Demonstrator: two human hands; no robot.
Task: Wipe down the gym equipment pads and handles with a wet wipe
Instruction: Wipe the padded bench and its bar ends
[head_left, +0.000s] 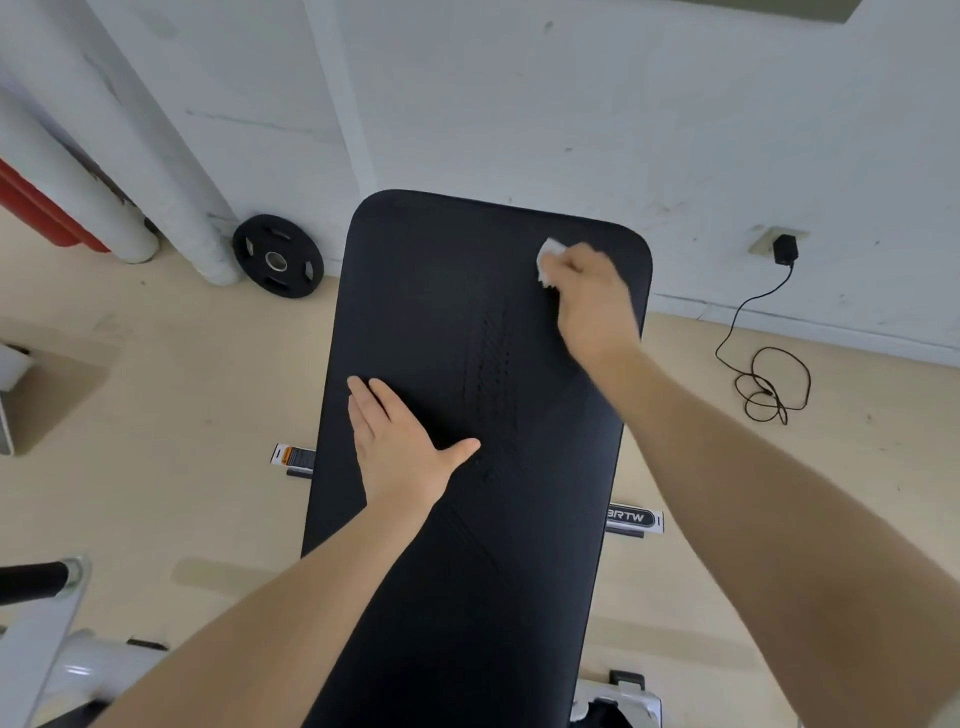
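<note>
At far left, two pale pipes (104, 171) run diagonally down the wall to the floor, with a red band (47, 218) beside them. A black weight plate (278, 256) leans at the wall's foot, just right of the pipes. In the lower left corner a grey frame with a black handle (31, 579) enters the view.

The black bench pad (467, 545) fills the centre, its far end rounded and close to the wall. The left hand (402, 441) lies flat on the pad near its left edge, fingers straight and together, thumb spread out to the right; its grip is apart and holds nothing. Labelled crossbar ends (634, 519) protrude from beneath the pad on both sides.

The right hand (587, 296) is at the pad's far right corner, blurred. Its grip is clamped on a white wet wipe (548, 260), which is pressed against the pad surface; only a bunched part of the wipe shows beyond the fingers.

At right, a black charger (784, 249) sits in a wall socket, its cable (769, 384) coiled on the floor.
</note>
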